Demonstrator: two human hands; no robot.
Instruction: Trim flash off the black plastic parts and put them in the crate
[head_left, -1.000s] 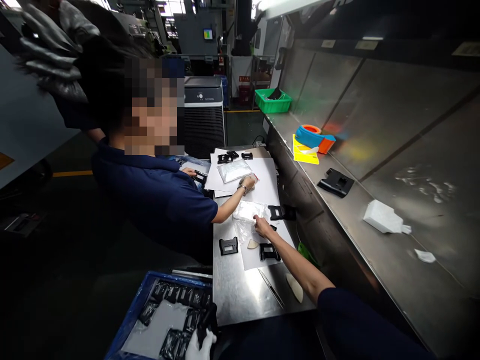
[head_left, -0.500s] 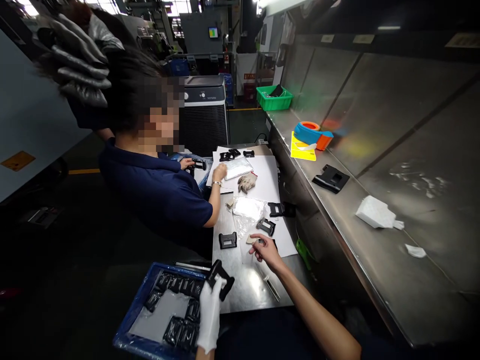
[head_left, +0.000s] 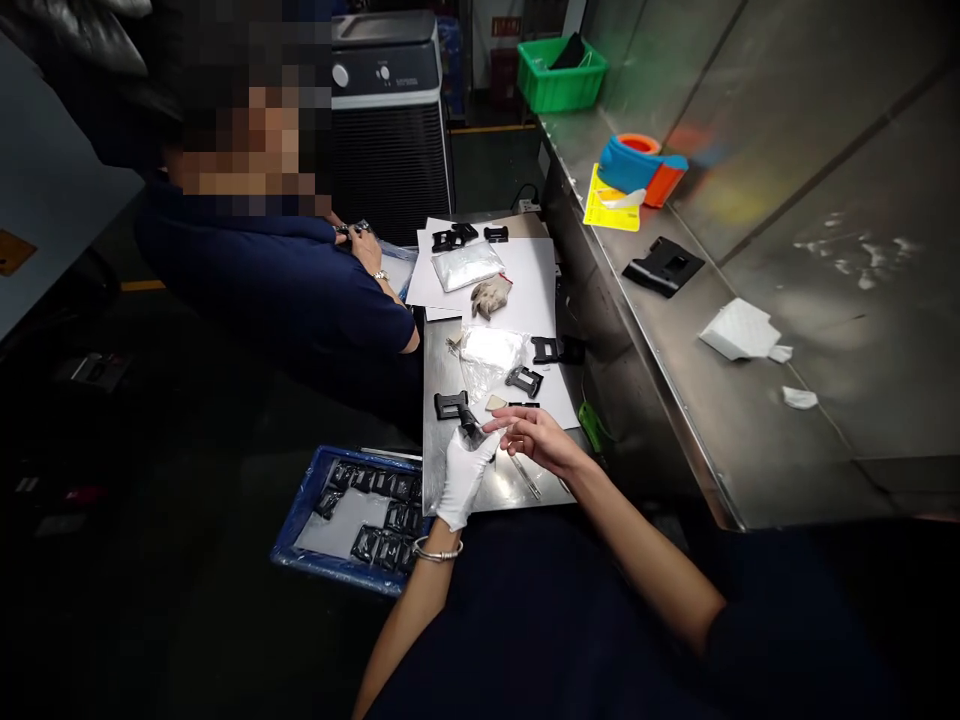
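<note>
My left hand (head_left: 466, 468), in a white glove, is closed around a black plastic frame-like part (head_left: 469, 421), mostly hidden by the glove. My bare right hand (head_left: 541, 438) is beside it, fingers stretched towards the glove; whether they touch the part I cannot tell. Another black part (head_left: 447, 405) lies flat on the metal table just behind my left hand. Beyond my right hand are a small beige piece (head_left: 496, 403) and a black part with a light window (head_left: 524, 381). A thin metal tool like tweezers (head_left: 526, 478) lies below my hands.
A blue plastic-lined crate (head_left: 289, 545) with wrapped black parts stands at the left. A co-worker (head_left: 277, 290) handles something dark across the table. Clear plastic bags (head_left: 491, 350) and a grey glove (head_left: 491, 297) lie on white paper. A metal ledge (head_left: 675, 370) runs along the right.
My left hand has brought the black part up from beside the crate to over the table, close to my right hand. The view has tilted down. The co-worker's hands have come together.
</note>
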